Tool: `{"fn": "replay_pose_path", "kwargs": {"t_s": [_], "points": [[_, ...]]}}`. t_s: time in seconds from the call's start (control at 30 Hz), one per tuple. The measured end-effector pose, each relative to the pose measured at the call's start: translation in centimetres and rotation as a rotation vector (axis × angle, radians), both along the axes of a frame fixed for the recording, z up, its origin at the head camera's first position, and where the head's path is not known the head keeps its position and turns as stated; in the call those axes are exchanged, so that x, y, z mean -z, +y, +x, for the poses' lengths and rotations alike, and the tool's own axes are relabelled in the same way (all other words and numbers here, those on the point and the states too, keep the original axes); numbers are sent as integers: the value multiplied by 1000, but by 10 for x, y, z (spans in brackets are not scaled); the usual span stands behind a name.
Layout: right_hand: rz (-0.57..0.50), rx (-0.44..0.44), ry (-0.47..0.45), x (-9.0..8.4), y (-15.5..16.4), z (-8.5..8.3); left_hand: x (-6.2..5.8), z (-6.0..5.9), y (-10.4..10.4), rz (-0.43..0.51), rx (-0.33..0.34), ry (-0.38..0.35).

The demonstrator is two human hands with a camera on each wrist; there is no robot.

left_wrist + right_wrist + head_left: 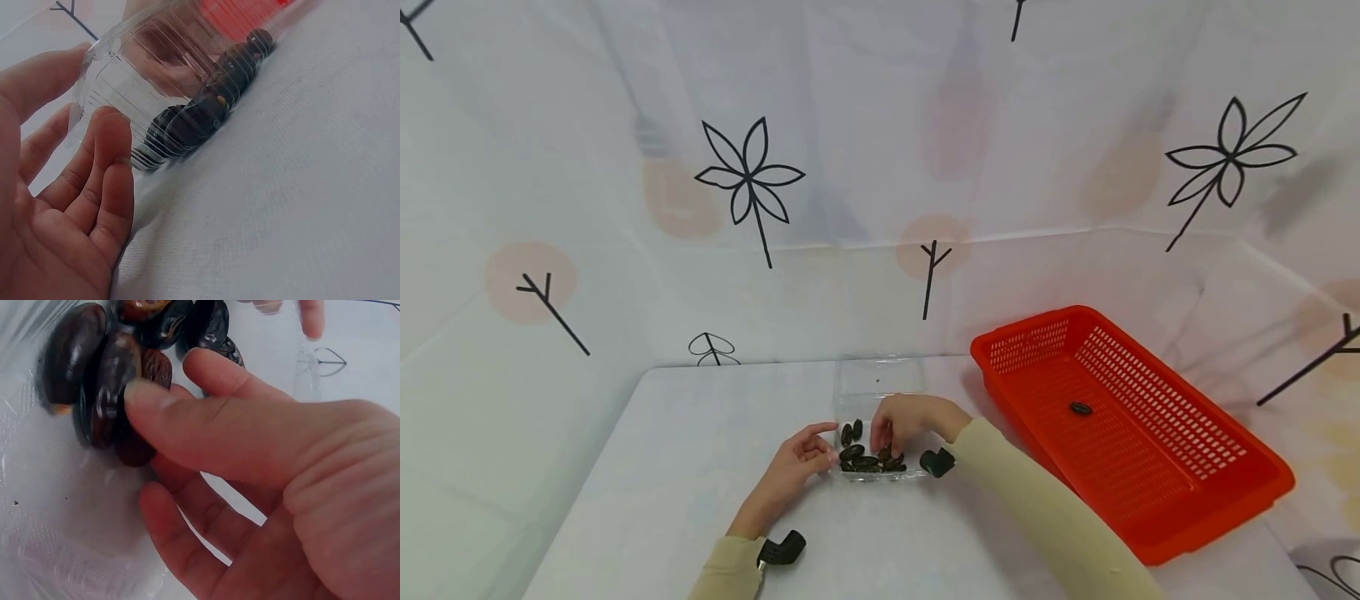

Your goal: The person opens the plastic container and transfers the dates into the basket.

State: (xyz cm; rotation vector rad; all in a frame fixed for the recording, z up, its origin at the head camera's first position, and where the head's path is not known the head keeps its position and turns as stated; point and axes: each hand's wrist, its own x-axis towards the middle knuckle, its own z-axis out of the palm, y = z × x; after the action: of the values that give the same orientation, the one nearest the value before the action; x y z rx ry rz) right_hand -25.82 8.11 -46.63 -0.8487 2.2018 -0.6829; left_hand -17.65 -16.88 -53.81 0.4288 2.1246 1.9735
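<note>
A clear plastic container (pixel 880 385) stands on the white table (pixel 700 467) with several dark dates (pixel 867 458) in its near end. My left hand (pixel 823 446) rests against the container's left corner, fingers fairly straight. In the left wrist view, the fingers (pixel 109 153) touch the ribbed wall of the container (pixel 156 75), with the dates (pixel 197 119) behind it. My right hand (pixel 883 446) reaches down into the container. In the right wrist view, my right hand (pixel 140 447) pinches one brown date (pixel 134 450) from the pile of dates (pixel 94 375).
A red mesh basket (pixel 1195 467) sits to the right of the container, with a single date (pixel 1080 408) on its floor. White patterned cloth walls enclose the table at the back and sides. Black camera mounts (pixel 936 461) sit on both wrists.
</note>
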Motion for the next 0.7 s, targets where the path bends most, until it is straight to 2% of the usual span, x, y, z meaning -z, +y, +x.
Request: {"fn": "replay_pose_path", "kwargs": {"t_s": [0.3, 0.7], "points": [[59, 23, -3, -4, -3, 3, 2, 0, 0, 12, 7, 16], [-7, -5, -63, -4, 3, -2, 0, 0, 0, -6, 7, 5]]}}
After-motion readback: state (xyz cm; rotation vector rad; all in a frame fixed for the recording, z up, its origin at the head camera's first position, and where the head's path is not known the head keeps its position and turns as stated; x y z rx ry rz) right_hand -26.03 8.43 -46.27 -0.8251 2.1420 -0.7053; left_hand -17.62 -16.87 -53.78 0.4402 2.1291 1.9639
